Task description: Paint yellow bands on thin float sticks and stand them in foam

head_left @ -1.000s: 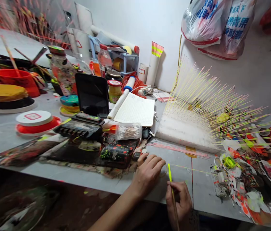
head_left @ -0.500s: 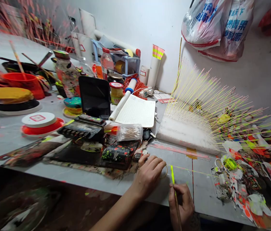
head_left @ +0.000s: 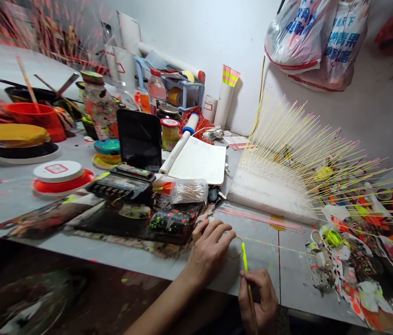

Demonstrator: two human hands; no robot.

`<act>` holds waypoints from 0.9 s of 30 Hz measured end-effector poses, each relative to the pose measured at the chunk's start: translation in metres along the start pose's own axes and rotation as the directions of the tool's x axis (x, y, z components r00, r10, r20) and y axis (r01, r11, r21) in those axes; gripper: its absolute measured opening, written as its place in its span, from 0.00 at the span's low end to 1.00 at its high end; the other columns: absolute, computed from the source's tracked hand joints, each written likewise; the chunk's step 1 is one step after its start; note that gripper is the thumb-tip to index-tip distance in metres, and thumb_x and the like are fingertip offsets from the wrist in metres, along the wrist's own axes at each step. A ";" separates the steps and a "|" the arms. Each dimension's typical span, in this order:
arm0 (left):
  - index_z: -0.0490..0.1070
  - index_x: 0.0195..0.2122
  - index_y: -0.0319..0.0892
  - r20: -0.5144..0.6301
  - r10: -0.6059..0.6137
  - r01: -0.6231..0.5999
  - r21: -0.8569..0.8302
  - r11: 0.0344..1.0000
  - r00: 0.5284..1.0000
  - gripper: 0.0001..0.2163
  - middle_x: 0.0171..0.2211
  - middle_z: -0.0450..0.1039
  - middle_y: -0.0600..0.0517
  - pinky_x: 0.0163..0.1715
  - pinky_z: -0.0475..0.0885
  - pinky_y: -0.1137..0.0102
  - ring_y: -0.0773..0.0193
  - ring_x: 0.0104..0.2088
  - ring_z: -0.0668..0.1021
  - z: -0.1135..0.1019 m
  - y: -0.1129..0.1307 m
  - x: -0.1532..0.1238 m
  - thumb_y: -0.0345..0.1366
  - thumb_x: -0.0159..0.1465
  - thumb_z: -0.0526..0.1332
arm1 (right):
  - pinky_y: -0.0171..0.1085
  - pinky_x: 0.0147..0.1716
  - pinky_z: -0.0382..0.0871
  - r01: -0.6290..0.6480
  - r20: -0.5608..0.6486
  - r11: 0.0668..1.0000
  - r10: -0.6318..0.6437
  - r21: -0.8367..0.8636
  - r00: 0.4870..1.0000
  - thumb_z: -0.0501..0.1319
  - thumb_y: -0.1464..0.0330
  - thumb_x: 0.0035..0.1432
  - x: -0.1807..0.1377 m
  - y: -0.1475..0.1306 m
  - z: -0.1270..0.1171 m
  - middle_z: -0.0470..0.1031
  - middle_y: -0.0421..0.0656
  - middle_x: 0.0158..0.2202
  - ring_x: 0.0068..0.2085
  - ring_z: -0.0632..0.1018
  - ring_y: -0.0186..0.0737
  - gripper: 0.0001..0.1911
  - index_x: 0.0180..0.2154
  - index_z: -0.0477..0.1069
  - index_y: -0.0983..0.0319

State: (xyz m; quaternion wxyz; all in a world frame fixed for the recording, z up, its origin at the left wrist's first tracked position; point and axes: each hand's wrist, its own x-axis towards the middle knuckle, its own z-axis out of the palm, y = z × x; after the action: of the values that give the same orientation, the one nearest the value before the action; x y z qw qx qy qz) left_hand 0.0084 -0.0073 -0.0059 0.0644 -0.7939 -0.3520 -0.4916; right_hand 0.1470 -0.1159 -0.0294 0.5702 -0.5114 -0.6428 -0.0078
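My right hand point(head_left: 259, 295) is closed around the handle of a thin paintbrush point(head_left: 244, 253), whose tip is coated in fluorescent yellow. The brush tip meets the left end of a thin yellow-green stick point(head_left: 280, 246) that runs rightward, low over the table. My left hand point(head_left: 210, 251) is curled palm-down beside a paint-spattered black device point(head_left: 171, 221); whatever its fingers grip is hidden beneath them. A thin tan ring point(head_left: 236, 246) shows between the left fingertips and the brush.
A white foam block point(head_left: 269, 195) bristles with many thin painted sticks at the right. Beyond them lies a heap of paint-stained scraps point(head_left: 356, 260). An open notebook point(head_left: 199, 160), a pack of cotton swabs point(head_left: 189, 191), a dark phone or tablet point(head_left: 139, 139) and a red cup point(head_left: 39, 118) stand around.
My right hand and the brush have shifted slightly left, toward my left hand. My left hand has also moved a little left.
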 end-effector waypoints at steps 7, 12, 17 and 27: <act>0.73 0.38 0.46 -0.029 0.013 -0.013 0.028 1.000 0.999 0.10 0.38 0.80 0.52 0.55 0.60 0.60 0.60 0.46 0.76 -0.006 -0.009 -0.002 0.27 0.67 0.54 | 0.33 0.30 0.75 0.099 -0.002 0.994 -0.099 -0.042 0.995 0.57 0.75 0.65 0.011 -0.004 0.017 0.78 0.41 0.33 0.31 0.77 0.35 0.09 0.44 0.72 0.59; 0.73 0.38 0.46 -0.042 0.002 -0.001 0.008 1.000 0.999 0.10 0.37 0.80 0.53 0.55 0.60 0.61 0.61 0.44 0.77 -0.005 -0.007 -0.002 0.28 0.67 0.53 | 0.31 0.29 0.74 0.093 0.001 0.992 -0.093 -0.080 0.996 0.57 0.74 0.66 0.012 -0.002 0.020 0.77 0.40 0.31 0.29 0.76 0.34 0.08 0.43 0.72 0.59; 0.73 0.37 0.46 -0.057 -0.004 0.004 0.000 1.000 0.998 0.11 0.36 0.80 0.53 0.54 0.60 0.62 0.61 0.43 0.77 -0.004 -0.007 -0.001 0.28 0.68 0.52 | 0.31 0.30 0.74 0.095 0.009 0.988 -0.095 -0.124 0.995 0.57 0.72 0.67 0.013 -0.002 0.021 0.76 0.39 0.31 0.29 0.76 0.34 0.07 0.42 0.73 0.59; 0.73 0.37 0.46 -0.046 -0.042 0.041 -0.027 0.999 0.998 0.12 0.35 0.79 0.54 0.56 0.58 0.62 0.63 0.43 0.77 -0.005 -0.005 -0.001 0.29 0.69 0.51 | 0.30 0.32 0.73 0.048 -0.001 0.991 -0.048 -0.128 0.999 0.58 0.71 0.68 0.008 0.002 0.019 0.76 0.39 0.31 0.31 0.77 0.33 0.05 0.42 0.72 0.59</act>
State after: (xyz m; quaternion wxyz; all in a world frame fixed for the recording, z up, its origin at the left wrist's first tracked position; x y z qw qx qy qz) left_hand 0.0017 -0.0066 -0.0053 0.0520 -0.7753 -0.3605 -0.5159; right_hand 0.1358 -0.0988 -0.0308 0.5371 -0.5314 -0.6520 -0.0636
